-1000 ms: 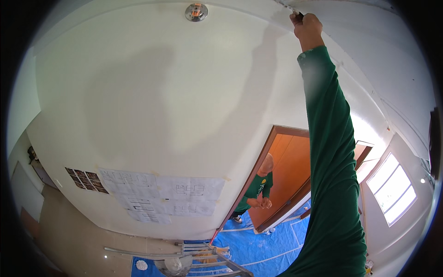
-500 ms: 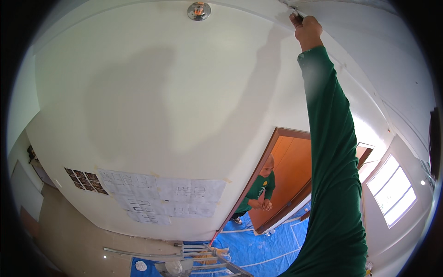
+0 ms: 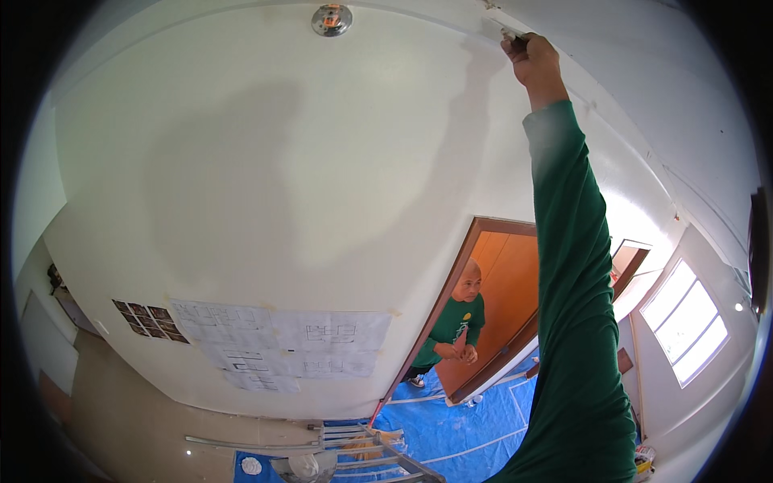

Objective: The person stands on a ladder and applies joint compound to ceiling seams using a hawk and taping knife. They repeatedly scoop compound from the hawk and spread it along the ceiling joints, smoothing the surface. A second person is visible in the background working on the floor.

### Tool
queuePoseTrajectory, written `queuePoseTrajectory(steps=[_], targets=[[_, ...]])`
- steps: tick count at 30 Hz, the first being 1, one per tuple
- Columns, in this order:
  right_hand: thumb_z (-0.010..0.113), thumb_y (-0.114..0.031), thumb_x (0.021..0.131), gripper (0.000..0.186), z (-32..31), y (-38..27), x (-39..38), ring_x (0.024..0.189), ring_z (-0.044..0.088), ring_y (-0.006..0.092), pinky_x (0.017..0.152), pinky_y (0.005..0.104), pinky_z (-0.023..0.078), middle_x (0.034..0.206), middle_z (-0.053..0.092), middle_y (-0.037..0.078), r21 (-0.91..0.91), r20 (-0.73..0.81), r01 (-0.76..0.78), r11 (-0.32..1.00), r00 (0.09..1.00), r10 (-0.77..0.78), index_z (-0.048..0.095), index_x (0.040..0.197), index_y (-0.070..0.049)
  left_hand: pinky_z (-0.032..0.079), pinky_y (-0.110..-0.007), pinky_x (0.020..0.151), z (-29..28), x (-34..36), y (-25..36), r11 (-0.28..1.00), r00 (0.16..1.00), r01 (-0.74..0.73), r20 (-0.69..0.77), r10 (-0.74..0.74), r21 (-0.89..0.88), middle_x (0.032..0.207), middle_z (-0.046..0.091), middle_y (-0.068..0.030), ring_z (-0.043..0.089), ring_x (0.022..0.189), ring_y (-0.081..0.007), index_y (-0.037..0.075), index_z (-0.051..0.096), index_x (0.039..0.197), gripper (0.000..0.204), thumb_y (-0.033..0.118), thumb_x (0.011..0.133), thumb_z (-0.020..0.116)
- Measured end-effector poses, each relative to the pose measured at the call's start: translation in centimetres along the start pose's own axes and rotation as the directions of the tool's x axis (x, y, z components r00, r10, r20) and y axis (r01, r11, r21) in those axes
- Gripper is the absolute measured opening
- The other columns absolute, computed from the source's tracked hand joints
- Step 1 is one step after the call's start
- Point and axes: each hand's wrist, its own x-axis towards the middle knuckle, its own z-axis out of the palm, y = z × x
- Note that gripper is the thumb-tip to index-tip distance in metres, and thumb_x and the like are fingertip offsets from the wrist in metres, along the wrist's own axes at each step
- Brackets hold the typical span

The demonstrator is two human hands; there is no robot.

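Observation:
My right arm, in a green sleeve, stretches up toward the top of the pale wall. Closed fingers of my right hand grip a putty knife with a dark handle and whitish stuff on its blade. The blade is close to the seam where the wall meets the ceiling; whether it touches is too small to tell. My left hand is out of the picture.
A person in green stands in the brown-framed doorway. Below are a metal ladder and blue sheeting. Taped drawings hang on the wall, with a round chrome fixture high up. A bright window is at right.
My right hand has come slightly down from the ceiling corner with the putty knife, showing more of its blade. The person in the doorway has turned their head up.

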Motion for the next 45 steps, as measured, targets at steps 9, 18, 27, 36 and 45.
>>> queuePoseTrajectory(steps=[9, 18, 27, 36, 45], targets=[[0.045, -0.006, 0.106, 0.023, 2.0, 0.8, 6.0, 0.068, 0.064, 0.0343, 0.062, 0.0413, 0.065, 0.092, 0.062, 0.024, 0.118, -0.058, 0.043, 0.992, 0.998, -0.036, 0.053, 0.106, 0.015, 0.054, -0.059, 0.068, -1.4, 1.1, 2.6, 0.978, 0.969, 0.209, 0.131, -0.210, 0.022, 0.091, 0.067, -0.0284, 0.064, 0.079, -0.0537, 0.002, 0.057, 0.125, 0.041, 0.028, 0.095, 0.065], [0.044, -0.009, 0.108, 0.026, -2.1, -1.5, 6.6, 0.063, 0.059, 0.0312, 0.055, 0.0420, 0.061, 0.096, 0.063, 0.029, -0.018, 0.058, -0.099, 0.995, 0.993, 0.100, 0.047, 0.105, 0.016, 0.056, -0.053, 0.071, -0.7, -0.3, 0.1, 0.979, 0.992, -0.118, 0.064, 0.109, 0.167, 0.094, 0.070, -0.0253, 0.067, 0.083, -0.0481, 0.006, 0.063, 0.119, 0.038, 0.031, 0.091, 0.070], [0.050, -0.004, 0.100, 0.024, -2.3, 4.0, 7.1, 0.090, 0.071, 0.0316, 0.079, 0.0387, 0.064, 0.112, 0.067, 0.021, -0.351, 0.177, 0.189, 0.917, 0.975, -0.133, 0.058, 0.119, 0.009, 0.058, -0.054, 0.077, 1.3, -0.1, -2.5, 0.995, 0.995, 0.103, -0.002, -0.103, -0.001, 0.106, 0.072, -0.0261, 0.070, 0.097, -0.0474, 0.009, 0.060, 0.128, 0.044, 0.033, 0.092, 0.070], [0.055, -0.034, 0.102, 0.039, -0.2, -5.4, -6.8, 0.070, 0.070, 0.0220, 0.068, 0.0353, 0.061, 0.088, 0.074, 0.013, -0.945, 0.230, 0.234, 0.230, 0.972, -0.041, 0.067, 0.112, 0.001, 0.058, -0.053, 0.079, 2.3, 0.1, -3.1, 0.964, 0.985, 0.164, -0.027, -0.173, -0.211, 0.105, 0.072, -0.0253, 0.069, 0.101, -0.0487, 0.010, 0.057, 0.136, 0.050, 0.035, 0.094, 0.070], [0.068, -0.047, 0.098, 0.047, -11.0, -0.9, -32.5, 0.068, 0.062, 0.0151, 0.066, 0.0331, 0.050, 0.089, 0.074, 0.005, -0.824, 0.377, 0.066, 0.563, 0.806, 0.456, 0.074, 0.107, -0.002, 0.057, -0.051, 0.068, 0.1, 1.4, -0.3, 0.952, 0.948, -0.269, -0.134, 0.288, 0.143, 0.090, 0.069, -0.0203, 0.067, 0.077, -0.0444, 0.006, 0.068, 0.109, 0.031, 0.032, 0.092, 0.071]])
